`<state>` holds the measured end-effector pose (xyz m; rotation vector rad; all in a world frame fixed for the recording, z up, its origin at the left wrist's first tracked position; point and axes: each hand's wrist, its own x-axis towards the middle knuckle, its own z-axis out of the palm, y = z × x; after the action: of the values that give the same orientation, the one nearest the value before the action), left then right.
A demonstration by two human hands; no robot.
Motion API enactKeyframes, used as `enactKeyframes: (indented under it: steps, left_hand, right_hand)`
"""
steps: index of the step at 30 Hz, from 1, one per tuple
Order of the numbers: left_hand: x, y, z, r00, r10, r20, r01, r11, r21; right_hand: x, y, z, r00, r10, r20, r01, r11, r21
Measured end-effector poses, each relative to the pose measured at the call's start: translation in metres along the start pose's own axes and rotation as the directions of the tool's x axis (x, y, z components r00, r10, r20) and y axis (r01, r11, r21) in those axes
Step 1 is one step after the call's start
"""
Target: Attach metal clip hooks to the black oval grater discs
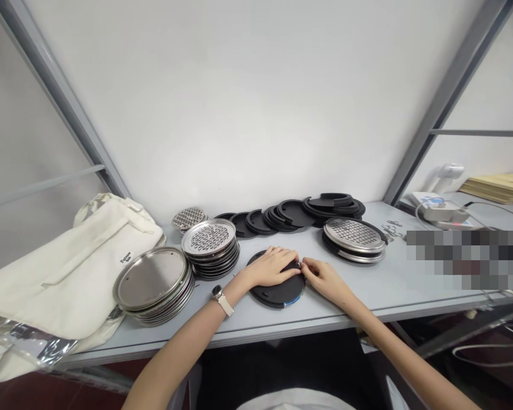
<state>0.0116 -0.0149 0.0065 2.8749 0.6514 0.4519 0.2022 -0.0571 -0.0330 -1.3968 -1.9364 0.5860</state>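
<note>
Two bare hands are working at one round black piece (pixel 276 293), which is lying on the grey desk (pixel 248 322) in front of the person. The left hand (pixel 276 266) is resting palm down on top, its thumb sitting wide of the fingers, and its fingertips are reaching the far right rim. The right hand (pixel 320 276) is bending in from the right, its fingertips sitting close together at a tiny shiny bit (pixel 298 264) on that rim; I cannot tell if they are gripping it. One watch (pixel 218 292) with a pale band is circling the left wrist. A blue strip (pixel 294 300) is showing on the black piece's near edge. One cream bag (pixel 81 262) is lying at the left, wearing small dark writing (pixel 126 257) too blurry to read. Four stacks of metal plates are standing on the desk: one plain-topped (pixel 154 279), two bumpy-topped (pixel 209 239) and one slotted (pixel 354 234). Behind them, at least six black pieces (pixel 256 222) are overlapping in a row. Several small metal loops (pixel 392 230) are lying beside the slotted stack.
</note>
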Motion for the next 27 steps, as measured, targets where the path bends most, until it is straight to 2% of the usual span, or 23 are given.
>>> enactKeyframes:
  steps: [5, 11, 27]
  left_hand:
    - [-0.0005, -0.0004, 0.0001, 1.0, 0.001, 0.014, -0.001, 1.0, 0.001]
    - [-0.0005, -0.0016, 0.0018, 1.0, 0.006, 0.005, -0.006, 1.0, 0.018]
    - [0.0004, -0.0027, 0.0031, 1.0, 0.0, 0.004, 0.0, 1.0, 0.008]
  right_hand:
    - [-0.0017, -0.0009, -0.0011, 1.0, 0.019, 0.015, -0.02, 1.0, 0.014]
    - [-0.0025, 0.0029, -0.006, 0.994, -0.023, 0.108, 0.016, 0.998, 0.068]
    - [-0.0066, -0.0041, -0.0095, 0.994, -0.057, 0.093, 0.054, 0.998, 0.031]
